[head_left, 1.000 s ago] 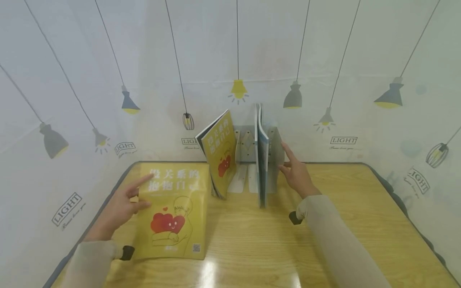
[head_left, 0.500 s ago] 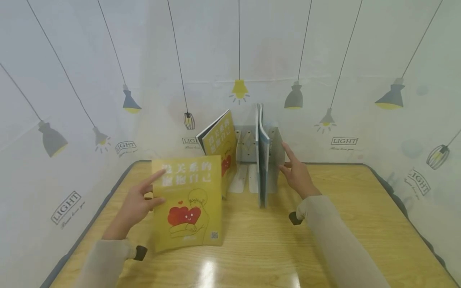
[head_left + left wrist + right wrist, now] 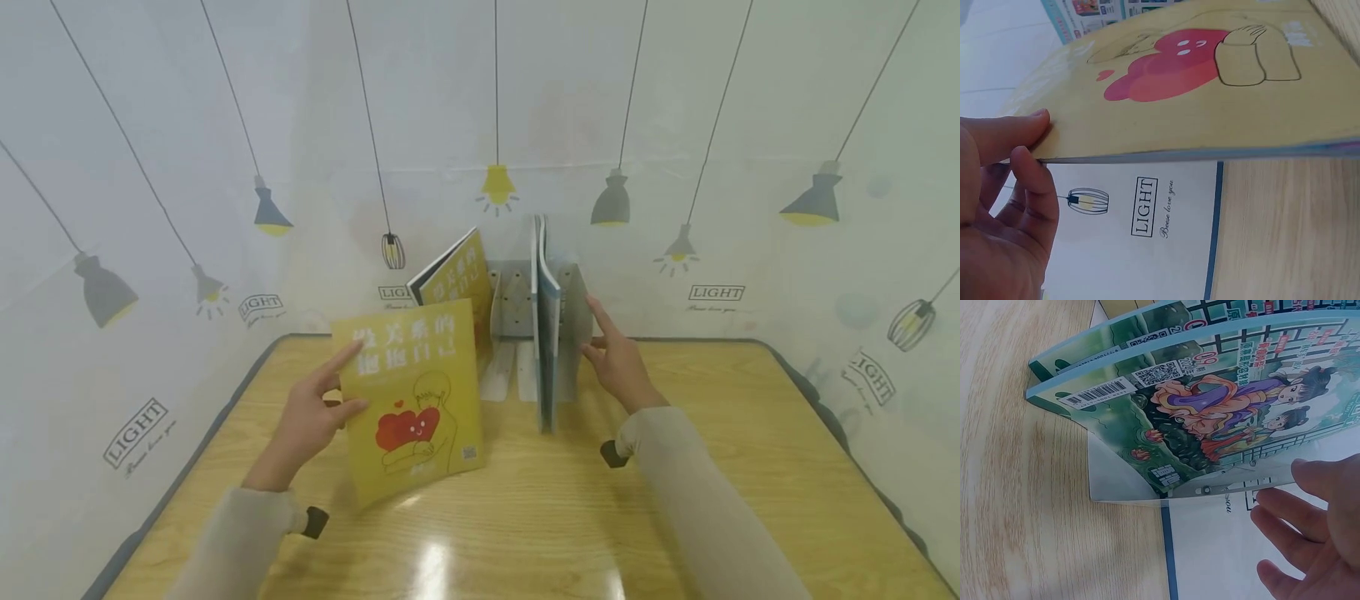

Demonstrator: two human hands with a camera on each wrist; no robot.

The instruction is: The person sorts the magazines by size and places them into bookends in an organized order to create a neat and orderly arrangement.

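Note:
My left hand (image 3: 309, 417) pinches the left edge of a thin yellow book (image 3: 408, 400), thumb on the cover and fingers behind. The book stands tilted, its cover showing a red heart and a line-drawn figure. My right hand (image 3: 621, 371) holds the right end plate of a grey metal bookend (image 3: 573, 325) between thumb and fingers. Inside the bookend, two magazines (image 3: 546, 333) with pale blue spines stand upright close to that plate. In the right wrist view, the front magazine (image 3: 1210, 419) shows robed figures. Another yellow book (image 3: 453, 287) leans at the bookend's left, partly hidden behind the held one.
The wooden table (image 3: 600, 517) extends in front of the bookend and to both sides. Behind it rises a pale wall covering (image 3: 675, 100) printed with hanging lamps, which also flanks the table left and right.
My left hand has moved right and away from me with the yellow book, which now tilts and overlaps the leaning one. My right hand has stayed at the bookend.

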